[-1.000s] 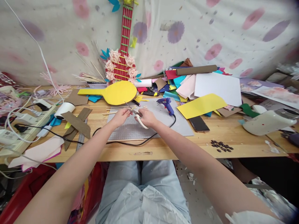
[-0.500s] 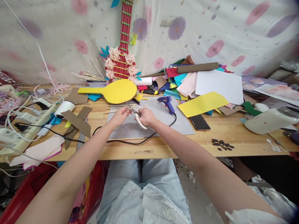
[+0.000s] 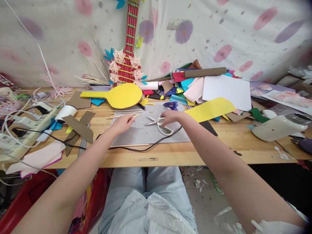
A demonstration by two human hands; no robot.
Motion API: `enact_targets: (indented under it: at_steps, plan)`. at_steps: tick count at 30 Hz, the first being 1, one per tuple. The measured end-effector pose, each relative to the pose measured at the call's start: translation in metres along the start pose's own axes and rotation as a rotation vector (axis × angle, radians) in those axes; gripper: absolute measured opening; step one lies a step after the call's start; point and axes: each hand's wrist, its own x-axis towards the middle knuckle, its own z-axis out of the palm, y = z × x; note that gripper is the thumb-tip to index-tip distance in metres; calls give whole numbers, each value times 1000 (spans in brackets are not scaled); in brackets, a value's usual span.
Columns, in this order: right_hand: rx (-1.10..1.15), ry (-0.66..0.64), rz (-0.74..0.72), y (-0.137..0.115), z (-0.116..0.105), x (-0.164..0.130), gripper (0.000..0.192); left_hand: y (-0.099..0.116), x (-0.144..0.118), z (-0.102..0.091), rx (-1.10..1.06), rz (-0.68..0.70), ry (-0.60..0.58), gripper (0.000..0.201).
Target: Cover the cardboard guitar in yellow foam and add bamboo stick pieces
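My left hand (image 3: 123, 123) rests at the left edge of the grey cutting mat (image 3: 136, 135). Its fingers are curled on the end of a thin wooden stick (image 3: 114, 116), beside other sticks lying on the table. White-handled scissors (image 3: 163, 128) lie on the mat. My right hand (image 3: 171, 115) hovers just behind them with fingers apart, holding nothing. It is between the scissors and the blue glue gun (image 3: 170, 104).
The glue gun's black cord (image 3: 136, 149) crosses the mat's front edge. A yellow paddle-shaped cutout (image 3: 119, 95), brown card strips (image 3: 79, 127), a power strip (image 3: 21, 136), heaps of coloured paper (image 3: 219, 91) and a white jar (image 3: 280, 127) crowd the wooden table.
My right hand held the scissors against the stick in my left hand; it has now laid them on the mat and moved right, toward the glue gun. My left hand stayed nearly in place.
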Motion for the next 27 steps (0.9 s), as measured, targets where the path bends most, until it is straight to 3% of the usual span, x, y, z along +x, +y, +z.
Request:
enact_targets:
  at_steps: [1,3,4,7,10,16,20,27]
  plan:
    - [3,39,8,-4,-6,-1,48,2,1,2,4,23,-11,27]
    - [72,299,-28,-20,-12,-3,37,7,4,4,-13,79,-27,28]
    - [153,367,-80,-30,-11,-3,35,8,6,5,-30,107,-35,28]
    - [275,352,-247,-58,1,1,31,11,10,6,-77,167,-66,31]
    - [299,365,-285,-73,15,8,30,11,10,3,-66,160,-85,33]
    - [558,441,-158,-78,19,23,34,18,9,-5,40,-43,-8,36]
    - [700,452,-47,-84,13,27,31,25,10,-8,40,-80,69,37]
    - [789,428,18,-91,14,30,32,34,7,-15,292,-119,18,44]
